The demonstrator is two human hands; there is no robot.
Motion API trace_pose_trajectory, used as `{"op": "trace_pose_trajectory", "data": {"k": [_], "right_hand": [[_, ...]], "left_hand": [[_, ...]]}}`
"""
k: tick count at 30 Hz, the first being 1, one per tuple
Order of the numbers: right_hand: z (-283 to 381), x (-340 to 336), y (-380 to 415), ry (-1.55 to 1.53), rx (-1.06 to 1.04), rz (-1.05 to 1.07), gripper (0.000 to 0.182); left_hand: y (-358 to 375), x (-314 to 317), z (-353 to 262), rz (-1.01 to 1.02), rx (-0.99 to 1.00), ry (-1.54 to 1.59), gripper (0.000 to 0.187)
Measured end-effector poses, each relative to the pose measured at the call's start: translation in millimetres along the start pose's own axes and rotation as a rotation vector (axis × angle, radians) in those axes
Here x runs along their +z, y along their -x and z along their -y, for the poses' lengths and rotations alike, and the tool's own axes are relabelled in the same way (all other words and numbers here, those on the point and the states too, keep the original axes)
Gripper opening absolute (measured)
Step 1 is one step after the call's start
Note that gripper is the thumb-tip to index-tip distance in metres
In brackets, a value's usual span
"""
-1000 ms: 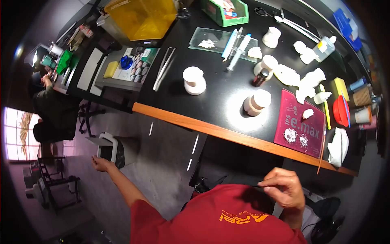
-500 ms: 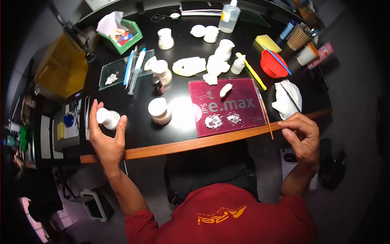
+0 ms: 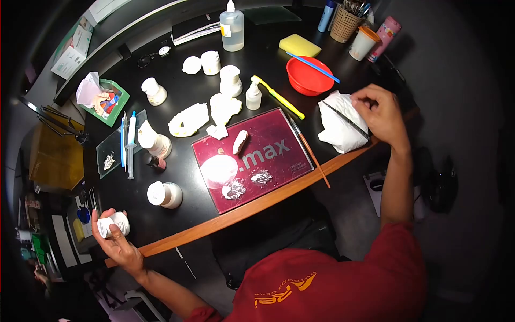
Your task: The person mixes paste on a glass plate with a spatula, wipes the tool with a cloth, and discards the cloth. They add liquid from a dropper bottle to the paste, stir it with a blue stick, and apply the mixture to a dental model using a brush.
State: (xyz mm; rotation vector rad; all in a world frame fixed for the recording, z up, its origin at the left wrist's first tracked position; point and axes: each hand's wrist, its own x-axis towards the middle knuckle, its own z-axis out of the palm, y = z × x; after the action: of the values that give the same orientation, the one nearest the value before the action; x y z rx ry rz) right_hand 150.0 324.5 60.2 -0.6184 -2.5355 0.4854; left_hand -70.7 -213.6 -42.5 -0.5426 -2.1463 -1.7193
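Your left hand (image 3: 121, 249), lower left, wrapped fingers around a white jar (image 3: 121, 220), likely steadying it — your right hand (image 3: 383, 115) curled, any pinch unclear.

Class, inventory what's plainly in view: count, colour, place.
Worktable: one, black, centre
Slab: one, maroon, worktable front
Powder piles: two, white, on slab
Jars: six, whitish, one held, five on worktable
Large bottle: one, clear, worktable back
Bowl: one, red, right
Worktable sponge: one, yellow, behind bowl
Basket: one, tan, back right
Tissue: one, white, right of slab
Bin: one, green, left
Shirt: one, red, bottom
Left hand: one, bare, around jar
Right hand: one, bare, by tissue
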Motion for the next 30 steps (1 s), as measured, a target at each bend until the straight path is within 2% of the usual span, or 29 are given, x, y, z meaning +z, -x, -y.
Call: {"op": "trace_pose_trajectory", "data": {"k": [3,6,9,12,22,26,30], "right_hand": [[-25,23,-43,-0.001,-0.065,-0.058,0.014],[-24,33,-74,-0.005,0.172,0.086,0.022],[-35,45,-84,0.009,0.165,0.068,0.027],[-35,41,-86,0.027,0.227,0.139,0.027],[-57,15,-67,-0.378,0.133,0.148,0.017],[-50,-6,-57,-0.366,0.136,0.254,0.019],[-38,-9,-69,-0.297,0.202,0.339,0.023]], "left_hand": [[3,-1,1,-0.009,-0.031,0.121,0.047],[3,-8,8,-0.026,-0.037,0.193,0.049],[4,-10,10,-0.079,-0.065,0.281,0.051],[4,-9,7,-0.106,-0.104,0.302,0.052],[5,-17,16,-0.042,-0.091,0.339,0.052],[4,-9,8,-0.105,-0.098,0.300,0.052],[3,-11,10,-0.070,-0.087,0.303,0.053]]}}
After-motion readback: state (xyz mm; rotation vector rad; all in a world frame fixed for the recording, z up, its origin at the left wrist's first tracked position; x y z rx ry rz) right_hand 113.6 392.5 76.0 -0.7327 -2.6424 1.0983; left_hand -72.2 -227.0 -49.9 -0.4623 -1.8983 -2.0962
